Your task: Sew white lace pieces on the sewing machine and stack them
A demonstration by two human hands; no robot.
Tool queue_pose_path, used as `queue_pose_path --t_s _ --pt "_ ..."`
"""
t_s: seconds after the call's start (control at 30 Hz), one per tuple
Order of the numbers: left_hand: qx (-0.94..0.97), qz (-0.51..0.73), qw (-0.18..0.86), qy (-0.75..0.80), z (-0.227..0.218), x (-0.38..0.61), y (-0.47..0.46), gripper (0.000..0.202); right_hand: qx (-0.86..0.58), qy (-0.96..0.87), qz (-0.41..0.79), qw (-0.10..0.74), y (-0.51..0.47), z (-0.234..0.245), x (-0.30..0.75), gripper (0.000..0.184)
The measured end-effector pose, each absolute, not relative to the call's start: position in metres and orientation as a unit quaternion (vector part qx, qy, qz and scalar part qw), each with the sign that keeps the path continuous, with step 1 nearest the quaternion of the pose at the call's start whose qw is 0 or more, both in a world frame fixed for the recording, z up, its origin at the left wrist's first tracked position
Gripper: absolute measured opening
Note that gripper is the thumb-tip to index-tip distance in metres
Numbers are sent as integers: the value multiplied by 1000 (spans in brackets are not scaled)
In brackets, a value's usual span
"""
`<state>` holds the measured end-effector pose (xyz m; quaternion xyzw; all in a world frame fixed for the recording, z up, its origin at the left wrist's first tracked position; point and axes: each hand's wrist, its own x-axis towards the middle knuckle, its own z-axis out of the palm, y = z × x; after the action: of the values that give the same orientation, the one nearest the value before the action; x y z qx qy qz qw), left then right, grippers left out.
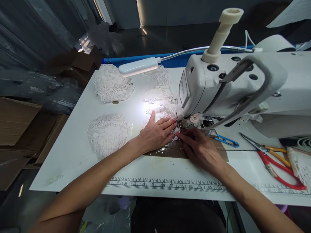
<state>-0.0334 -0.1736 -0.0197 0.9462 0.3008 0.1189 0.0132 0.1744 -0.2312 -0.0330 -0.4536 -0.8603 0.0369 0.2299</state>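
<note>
My left hand (157,133) lies flat on a piece of white lace (157,113), fingers stretched toward the needle area of a white sewing machine (196,84). Just right of it, my right hand (200,147) touches the lace's edge with its index finger extended. Its other fingers are bent and partly hidden, and I see nothing held in them. Under both hands is a brown strip (170,152) on the table. The lamp (139,66) lights the lace from above.
Lace piles (113,82) stand at the left, another pile (107,134) nearer me. At right lie red-handled scissors (279,168), yellow-handled scissors (279,154) and a blue-handled tool (225,140). A printed ruler (170,185) runs along the front edge. Cardboard boxes (17,126) are left of the table.
</note>
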Motion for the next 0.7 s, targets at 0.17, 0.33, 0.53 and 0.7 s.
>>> queue_pose_path --t_s 0.17,0.33,0.53,0.7 --pt "929 141 -11 342 -24 -27 -176 34 -471 -861 -14 192 -227 -32 172 37" --pt "916 153 -25 371 -27 -21 -181 31 -484 -858 -13 173 -224 -31 171 39" --pt "897 216 -40 384 -22 -30 -175 29 -533 -785 146 279 -226 -28 190 28" --pt "913 259 -50 312 -13 -43 -165 16 -563 -744 209 292 -223 -9 209 13"
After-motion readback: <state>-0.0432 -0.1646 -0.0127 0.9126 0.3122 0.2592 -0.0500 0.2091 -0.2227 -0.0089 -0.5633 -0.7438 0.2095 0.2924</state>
